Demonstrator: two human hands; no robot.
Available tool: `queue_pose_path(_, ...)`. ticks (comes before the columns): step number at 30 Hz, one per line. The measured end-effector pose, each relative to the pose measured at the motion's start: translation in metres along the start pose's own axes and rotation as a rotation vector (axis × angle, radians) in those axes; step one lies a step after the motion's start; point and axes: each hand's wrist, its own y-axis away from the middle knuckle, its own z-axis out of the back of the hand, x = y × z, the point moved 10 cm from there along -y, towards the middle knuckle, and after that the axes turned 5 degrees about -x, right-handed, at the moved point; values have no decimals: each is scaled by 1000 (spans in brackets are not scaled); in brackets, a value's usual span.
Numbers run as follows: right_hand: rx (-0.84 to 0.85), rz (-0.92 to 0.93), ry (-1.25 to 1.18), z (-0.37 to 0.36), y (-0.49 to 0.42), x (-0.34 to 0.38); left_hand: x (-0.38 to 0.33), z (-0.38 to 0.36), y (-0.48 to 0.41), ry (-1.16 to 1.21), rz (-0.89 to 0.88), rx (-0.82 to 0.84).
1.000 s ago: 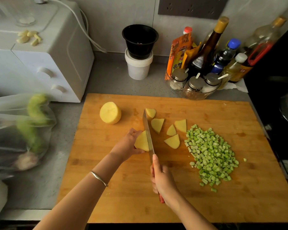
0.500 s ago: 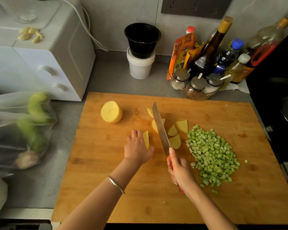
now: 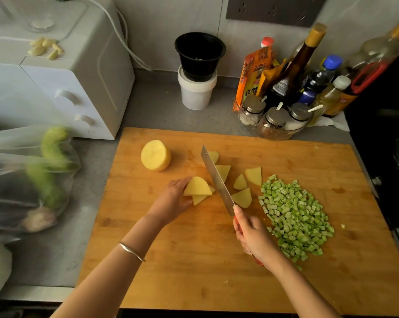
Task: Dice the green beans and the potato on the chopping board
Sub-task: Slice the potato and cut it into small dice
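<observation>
On the wooden chopping board point(image 3: 193, 260) my left hand point(image 3: 173, 200) holds a stack of flat potato slices point(image 3: 197, 187) at its left side. My right hand point(image 3: 253, 235) grips the red handle of a knife point(image 3: 218, 180), whose blade angles up and left, just right of the stack. Several wedge-shaped potato pieces point(image 3: 242, 197) lie to the right of the blade. A half potato point(image 3: 155, 155) sits at the board's upper left. A heap of diced green beans point(image 3: 295, 216) covers the board's right side.
Behind the board stand a white tub with a black cup point(image 3: 198, 70) and a glass bowl of jars, bottles and sauce packets point(image 3: 285, 92). A white appliance point(image 3: 56, 76) and a plastic bag of vegetables point(image 3: 28, 177) are to the left. A dark stove point(image 3: 391, 157) borders the right.
My left hand has tipped the potato slices from standing on edge to lying flat and stacked. The knife has lifted off the cut and swung slightly right with my right hand.
</observation>
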Motion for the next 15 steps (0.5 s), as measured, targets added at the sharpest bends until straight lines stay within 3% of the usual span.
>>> queue_pose_path(9,45,27,133,-1,-14,5,5,-14,3,68,280,-146)
queue_pose_path(15,23,80,278,18,-25,12,-7,-22,4,-135,266,-118)
